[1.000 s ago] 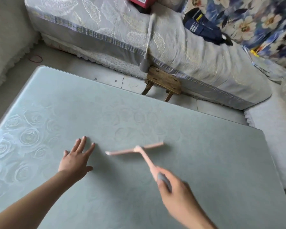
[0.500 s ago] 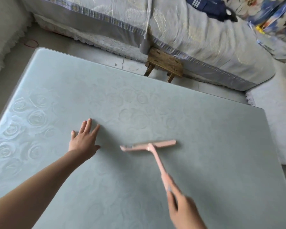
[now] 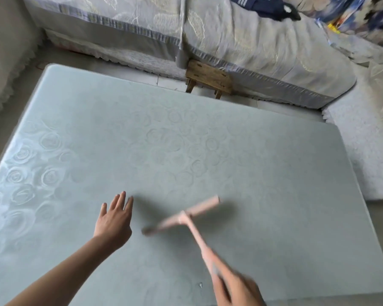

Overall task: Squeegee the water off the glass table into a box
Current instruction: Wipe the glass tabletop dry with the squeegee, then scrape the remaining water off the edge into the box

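right hand (image 3: 234, 288) grips pink squeegee (image 3: 186, 217) | left hand (image 3: 114, 219) flat on glass table (image 3: 274, 173)

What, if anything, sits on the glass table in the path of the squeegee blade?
No object visibly lies on the glass table around the squeegee, which the right hand holds by its handle. Only the left hand, open, is close, just left of the blade's end. The box is not in view.

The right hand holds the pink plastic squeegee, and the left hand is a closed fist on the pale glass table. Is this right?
No: the head view shows the left hand open, fingers straight, on the pale glass table; the right hand grips the pink plastic squeegee.
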A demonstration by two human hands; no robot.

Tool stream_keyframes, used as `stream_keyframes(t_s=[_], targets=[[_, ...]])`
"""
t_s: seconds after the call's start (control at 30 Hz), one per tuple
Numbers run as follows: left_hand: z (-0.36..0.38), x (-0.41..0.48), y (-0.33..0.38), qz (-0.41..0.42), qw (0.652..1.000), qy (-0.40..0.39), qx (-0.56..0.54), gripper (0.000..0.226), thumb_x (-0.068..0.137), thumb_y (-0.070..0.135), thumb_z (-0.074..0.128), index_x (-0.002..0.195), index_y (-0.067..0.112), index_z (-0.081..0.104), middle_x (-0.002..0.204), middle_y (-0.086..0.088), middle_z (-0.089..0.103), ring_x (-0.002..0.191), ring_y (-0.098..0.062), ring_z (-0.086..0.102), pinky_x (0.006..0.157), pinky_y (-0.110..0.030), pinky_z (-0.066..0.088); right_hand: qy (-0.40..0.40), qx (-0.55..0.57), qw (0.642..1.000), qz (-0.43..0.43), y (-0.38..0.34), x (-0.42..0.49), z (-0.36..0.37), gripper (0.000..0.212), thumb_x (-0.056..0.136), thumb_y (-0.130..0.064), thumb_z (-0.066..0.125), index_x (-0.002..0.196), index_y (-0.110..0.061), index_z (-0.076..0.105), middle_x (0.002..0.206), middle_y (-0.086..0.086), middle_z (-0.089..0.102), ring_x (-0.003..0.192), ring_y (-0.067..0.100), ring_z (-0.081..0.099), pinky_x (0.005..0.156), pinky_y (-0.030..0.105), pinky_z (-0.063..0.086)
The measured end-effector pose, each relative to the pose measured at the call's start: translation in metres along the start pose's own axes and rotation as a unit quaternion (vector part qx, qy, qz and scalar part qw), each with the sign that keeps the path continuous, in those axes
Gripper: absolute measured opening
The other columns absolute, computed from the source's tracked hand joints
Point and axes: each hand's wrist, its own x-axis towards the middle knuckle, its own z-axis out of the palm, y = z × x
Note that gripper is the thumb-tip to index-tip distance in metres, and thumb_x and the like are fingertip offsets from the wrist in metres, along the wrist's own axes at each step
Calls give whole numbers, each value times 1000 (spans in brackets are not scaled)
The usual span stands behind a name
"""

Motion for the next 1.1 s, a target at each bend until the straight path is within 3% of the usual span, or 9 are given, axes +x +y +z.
stream_keyframes(t_s=[0.07, 0.17, 0.3, 0.43, 0.7, 0.8, 0.9, 1.0, 1.1], targets=[[1, -14, 8, -23, 1000, -9, 0, 76, 87, 4, 36, 152, 12, -2, 160, -7, -6, 148, -20, -3, 119, -41, 9, -8, 3, 1000, -7, -27, 18, 14, 58, 96, -32, 35, 132, -71, 11, 88, 7, 63, 86, 26, 57, 73, 32, 40], [20, -34, 15, -60, 998, 18, -9, 78, 85, 3, 39, 152, 11, -2, 161, -6, -1, 148, -19, 0, 119, -39, 12, 4, 0, 998, -64, -18, 29, 45, 54, 98, -28, 34, 142, -52, 15, 86, 12, 59, 81, 32, 52, 64, 32, 31], [43, -56, 41, -90, 995, 23, -24, 78, 85, 1, 39, 152, 11, 1, 161, -6, 2, 148, -18, 2, 119, -38, 12, -15, 33, 996, -83, 30, -11, 74, 60, 96, -35, 32, 138, -61, -3, 73, 1, 42, 77, 31, 53, 62, 30, 30], [62, -82, 74, -114, 993, 13, -32, 77, 87, 6, 42, 152, 10, 2, 161, -7, 2, 148, -19, 3, 119, -38, 12, -34, 34, 997, -62, 77, -57, 91, 60, 92, -43, 29, 128, -70, -10, 73, -1, 40, 84, 27, 60, 63, 29, 32], [81, -143, 124, -175, 980, 18, -98, 76, 85, 0, 40, 152, 11, 7, 160, -6, 3, 148, -19, 4, 119, -37, 13, -69, -32, 992, -101, 116, -107, 54, 54, 94, -41, 31, 138, -61, 6, 92, 6, 60, 94, 26, 59, 66, 30, 31], [81, -165, 133, -167, 974, 55, -143, 72, 87, 0, 39, 152, 13, 11, 160, -5, 9, 147, -19, 11, 118, -34, 15, -80, -37, 986, -139, 113, -109, 38, 55, 99, -40, 31, 149, -35, 10, 119, 5, 61, 105, 27, 56, 70, 29, 29], [74, -189, 137, -132, 968, 101, -186, 72, 84, -3, 39, 151, 15, 20, 157, -3, 24, 141, -21, 28, 113, -31, 25, -73, -23, 976, -204, 107, -113, 18, 43, 99, -41, 33, 139, -27, 27, 113, 3, 62, 98, 27, 57, 72, 33, 36], [61, -211, 135, -128, 962, 120, -210, 65, 82, 1, 38, 144, 20, 36, 138, -4, 49, 120, -28, 51, 93, -33, 43, -76, -27, 959, -271, 94, -119, 1, 33, 98, -42, 36, 129, -29, 34, 108, 1, 64, 96, 26, 58, 77, 34, 41], [53, -251, 129, -177, 944, 117, -254, 55, 86, 15, 46, 140, 21, 38, 126, -6, 53, 114, -28, 52, 88, -32, 44, -91, -49, 942, -319, 71, -137, -9, 27, 98, -42, 37, 122, -32, 36, 99, -4, 63, 89, 23, 59, 74, 33, 42]])
